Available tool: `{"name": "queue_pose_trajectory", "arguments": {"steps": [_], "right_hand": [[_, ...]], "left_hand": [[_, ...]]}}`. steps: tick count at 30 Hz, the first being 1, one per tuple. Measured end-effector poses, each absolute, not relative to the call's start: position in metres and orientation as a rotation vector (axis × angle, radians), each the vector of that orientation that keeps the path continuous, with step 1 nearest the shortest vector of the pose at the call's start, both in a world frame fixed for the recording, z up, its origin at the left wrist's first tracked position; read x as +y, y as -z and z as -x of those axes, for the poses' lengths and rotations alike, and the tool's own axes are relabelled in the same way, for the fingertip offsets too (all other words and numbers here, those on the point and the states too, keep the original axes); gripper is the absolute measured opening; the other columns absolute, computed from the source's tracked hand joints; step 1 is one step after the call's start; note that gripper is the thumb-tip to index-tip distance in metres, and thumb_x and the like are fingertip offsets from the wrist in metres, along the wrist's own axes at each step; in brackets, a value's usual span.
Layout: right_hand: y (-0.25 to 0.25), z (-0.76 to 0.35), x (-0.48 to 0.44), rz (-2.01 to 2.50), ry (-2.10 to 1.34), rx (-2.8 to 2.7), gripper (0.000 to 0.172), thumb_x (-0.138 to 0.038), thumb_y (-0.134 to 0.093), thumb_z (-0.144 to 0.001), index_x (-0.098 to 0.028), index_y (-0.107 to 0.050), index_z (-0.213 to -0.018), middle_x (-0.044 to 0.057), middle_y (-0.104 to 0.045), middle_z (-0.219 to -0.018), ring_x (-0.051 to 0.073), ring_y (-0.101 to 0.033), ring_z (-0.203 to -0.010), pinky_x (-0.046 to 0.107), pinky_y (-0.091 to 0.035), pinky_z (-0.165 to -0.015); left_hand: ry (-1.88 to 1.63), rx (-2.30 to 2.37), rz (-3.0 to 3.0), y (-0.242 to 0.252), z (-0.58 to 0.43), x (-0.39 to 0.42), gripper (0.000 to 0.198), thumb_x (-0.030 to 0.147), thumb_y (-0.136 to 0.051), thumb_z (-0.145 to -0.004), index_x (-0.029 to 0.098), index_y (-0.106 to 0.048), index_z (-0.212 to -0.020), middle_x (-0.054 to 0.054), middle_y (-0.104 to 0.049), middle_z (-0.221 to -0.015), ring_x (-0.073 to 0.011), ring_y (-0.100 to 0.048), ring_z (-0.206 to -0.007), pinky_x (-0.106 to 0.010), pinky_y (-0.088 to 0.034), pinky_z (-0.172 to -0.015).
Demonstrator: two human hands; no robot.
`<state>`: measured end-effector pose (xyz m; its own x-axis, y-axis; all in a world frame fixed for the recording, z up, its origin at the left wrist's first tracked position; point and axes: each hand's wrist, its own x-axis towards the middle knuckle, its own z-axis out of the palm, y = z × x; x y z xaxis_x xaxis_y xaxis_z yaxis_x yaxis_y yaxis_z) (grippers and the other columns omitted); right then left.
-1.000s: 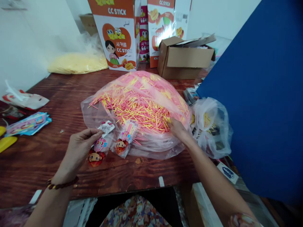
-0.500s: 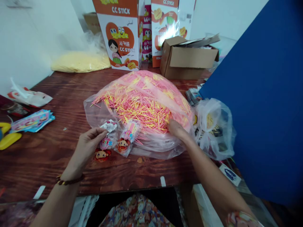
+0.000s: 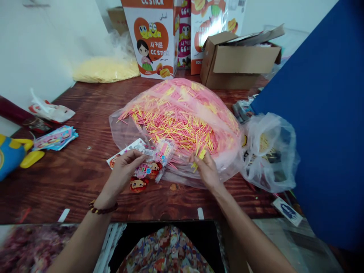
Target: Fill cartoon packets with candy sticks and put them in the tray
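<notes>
Sticks (image 3: 201,154) bunching mid-frame, right hand (image 3: 207,171) pinching them, likely for alignment; left hand (image 3: 124,167) pinching sachet (image 3: 142,171) edge, likely steadying.

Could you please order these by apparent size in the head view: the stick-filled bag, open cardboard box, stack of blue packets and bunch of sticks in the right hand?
1. Stick-filled bag
2. Open cardboard box
3. Stack of blue packets
4. Bunch of sticks, partly hidden by the right hand

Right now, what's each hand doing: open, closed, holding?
Left hand: closed, pinching a clear printed packet.
Right hand: closed, holding a bunch of yellow sticks.
</notes>
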<state>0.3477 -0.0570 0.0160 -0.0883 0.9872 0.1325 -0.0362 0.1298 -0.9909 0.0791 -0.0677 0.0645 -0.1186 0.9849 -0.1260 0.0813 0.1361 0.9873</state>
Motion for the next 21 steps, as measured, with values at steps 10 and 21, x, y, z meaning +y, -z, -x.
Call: {"name": "queue_pose_trajectory", "arguments": {"steps": [10,21], "right_hand": [[0.014,-0.341,-0.079,1.221,-1.156,-1.602,0.016,-0.035,-0.045,-0.096,-0.021,-0.054,-0.098,0.003,-0.064,-0.091,0.019,-0.059,-0.086,0.032,-0.045,-0.082],[-0.011,-0.339,-0.063,1.030,-1.399,-1.211,0.023,-0.045,-0.055,-0.089,-0.022,-0.056,-0.093,0.000,-0.063,-0.076,0.016,-0.058,-0.066,0.029,-0.049,-0.066]], "left_hand": [[-1.166,1.358,-1.107,-0.056,-0.092,-0.073,0.030,0.040,-0.082,-0.068,0.015,-0.065,-0.074,0.002,-0.064,-0.068,-0.0102,-0.055,-0.060,-0.021,-0.043,-0.058],[-0.956,1.296,-1.236,-0.050,-0.121,-0.080,0.025,0.039,-0.075,-0.074,0.016,-0.066,-0.071,0.002,-0.059,-0.063,-0.0096,-0.048,-0.055,-0.022,-0.038,-0.052]]}}
